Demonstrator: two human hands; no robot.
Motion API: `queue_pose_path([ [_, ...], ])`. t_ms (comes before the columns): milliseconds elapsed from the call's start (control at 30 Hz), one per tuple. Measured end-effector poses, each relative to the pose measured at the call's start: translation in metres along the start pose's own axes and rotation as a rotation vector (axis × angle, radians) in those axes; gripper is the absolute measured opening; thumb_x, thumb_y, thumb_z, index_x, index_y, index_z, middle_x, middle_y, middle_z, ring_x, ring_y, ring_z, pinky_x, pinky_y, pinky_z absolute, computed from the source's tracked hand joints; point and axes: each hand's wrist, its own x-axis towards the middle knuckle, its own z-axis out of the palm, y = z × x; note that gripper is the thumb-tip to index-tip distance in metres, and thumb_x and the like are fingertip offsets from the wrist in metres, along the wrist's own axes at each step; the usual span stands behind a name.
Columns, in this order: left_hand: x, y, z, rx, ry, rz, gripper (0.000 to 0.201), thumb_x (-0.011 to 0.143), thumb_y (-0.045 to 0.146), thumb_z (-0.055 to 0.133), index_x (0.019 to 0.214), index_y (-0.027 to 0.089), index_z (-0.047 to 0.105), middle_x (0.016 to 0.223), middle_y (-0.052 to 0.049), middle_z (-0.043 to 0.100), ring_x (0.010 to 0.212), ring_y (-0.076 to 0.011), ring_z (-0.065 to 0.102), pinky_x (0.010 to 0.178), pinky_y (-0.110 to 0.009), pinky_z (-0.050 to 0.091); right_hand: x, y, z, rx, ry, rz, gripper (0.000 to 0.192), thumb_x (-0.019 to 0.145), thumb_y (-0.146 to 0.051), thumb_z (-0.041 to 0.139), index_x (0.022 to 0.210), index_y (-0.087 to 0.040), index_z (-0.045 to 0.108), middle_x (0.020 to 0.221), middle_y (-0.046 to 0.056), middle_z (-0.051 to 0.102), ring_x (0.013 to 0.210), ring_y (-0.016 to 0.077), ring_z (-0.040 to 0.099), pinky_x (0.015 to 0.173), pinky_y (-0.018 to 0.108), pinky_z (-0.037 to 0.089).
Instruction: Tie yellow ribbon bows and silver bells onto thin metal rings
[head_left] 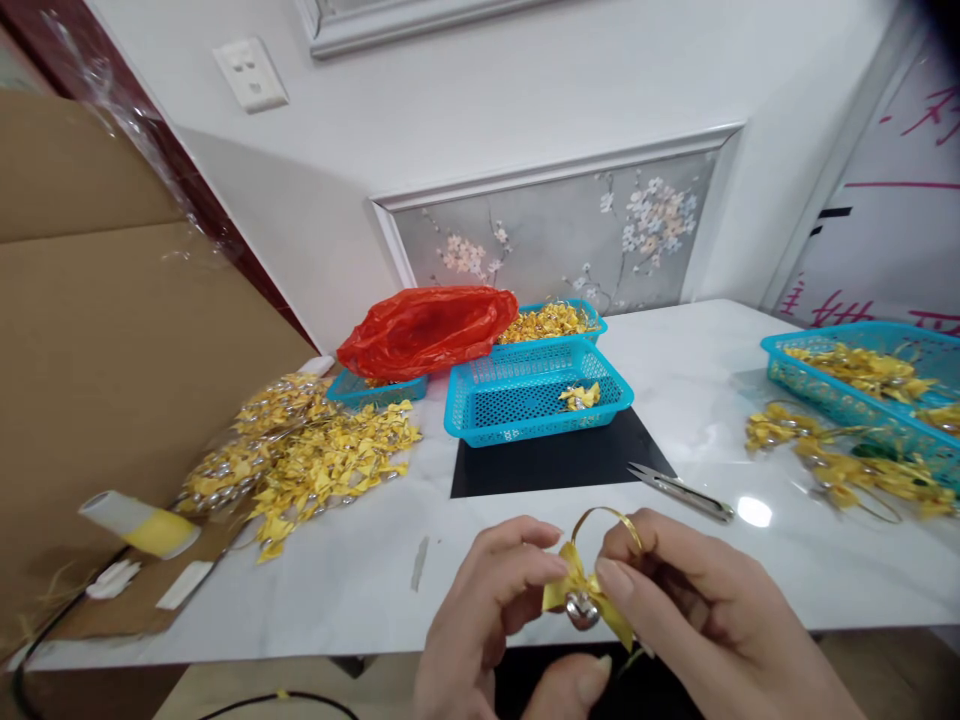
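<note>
A yellow ribbon bow with a silver jingle bell and a loop of gold ribbon is held up near the table's front edge. My right hand pinches the bow's right side between thumb and fingers, beside the base of the loop. On the bow's other side is my left hand, its fingers curved and a fingertip at the left tail. Its thumb stands apart, below the bell. Thread snips lie on the table just beyond my right hand.
On a black mat stands a blue basket with a few bows. Behind it are a red plastic bag and another filled basket. Yellow bows are heaped at left, near a paper cup. A third basket stands right.
</note>
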Motion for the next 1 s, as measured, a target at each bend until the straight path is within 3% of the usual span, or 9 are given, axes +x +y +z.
queue_pose_path([
  [167, 0.007, 0.004, -0.007, -0.174, -0.084, -0.172, 0.030, 0.072, 0.030, 0.081, 0.102, 0.034, 0.074, 0.115, -0.003, 0.057, 0.093, -0.0207, 0.066, 0.082, -0.031, 0.056, -0.001, -0.002, -0.001, -0.041, -0.016, 0.040, 0.033, 0.096, -0.043, 0.047, 0.072, -0.021, 0.053, 0.063, -0.003, 0.048, 0.057, 0.0119, 0.043, 0.051, 0.021, 0.039],
  [300, 0.013, 0.011, -0.008, -0.190, -0.165, -0.265, 0.021, 0.075, 0.019, 0.078, 0.093, 0.031, 0.079, 0.113, -0.001, 0.055, 0.078, -0.0124, 0.064, 0.078, -0.028, 0.055, -0.003, -0.003, -0.001, -0.025, -0.018, 0.036, 0.033, 0.095, -0.042, 0.049, 0.070, -0.021, 0.052, 0.062, -0.004, 0.046, 0.056, 0.0114, 0.040, 0.050, 0.022, 0.036],
  [500, 0.017, 0.015, -0.008, -0.294, -0.248, -0.360, 0.020, 0.075, 0.014, 0.078, 0.089, 0.029, 0.079, 0.092, 0.001, 0.060, 0.080, -0.0128, 0.059, 0.072, -0.024, 0.049, -0.002, -0.001, -0.007, -0.021, -0.116, -0.005, 0.028, 0.096, -0.039, 0.049, 0.074, -0.021, 0.053, 0.064, -0.004, 0.048, 0.058, 0.0112, 0.042, 0.052, 0.020, 0.037],
  [800, 0.015, 0.020, -0.009, -0.289, -0.201, -0.395, 0.019, 0.075, 0.011, 0.077, 0.085, 0.027, 0.077, 0.083, 0.003, 0.064, 0.074, -0.0108, 0.062, 0.066, -0.020, 0.046, -0.004, 0.015, -0.012, 0.165, -0.145, 0.083, 0.015, 0.098, -0.037, 0.051, 0.092, -0.025, 0.056, 0.075, -0.004, 0.058, 0.063, 0.0091, 0.057, 0.058, 0.017, 0.048],
  [1000, 0.011, 0.021, -0.004, -0.379, -0.104, -0.458, 0.018, 0.072, 0.014, 0.081, 0.085, 0.025, 0.077, 0.077, 0.003, 0.069, 0.070, -0.0089, 0.060, 0.063, -0.016, 0.044, -0.004, 0.020, -0.016, 0.147, -0.160, 0.077, 0.011, 0.096, -0.031, 0.056, 0.088, -0.025, 0.060, 0.077, -0.003, 0.064, 0.069, 0.0100, 0.061, 0.062, 0.017, 0.051],
])
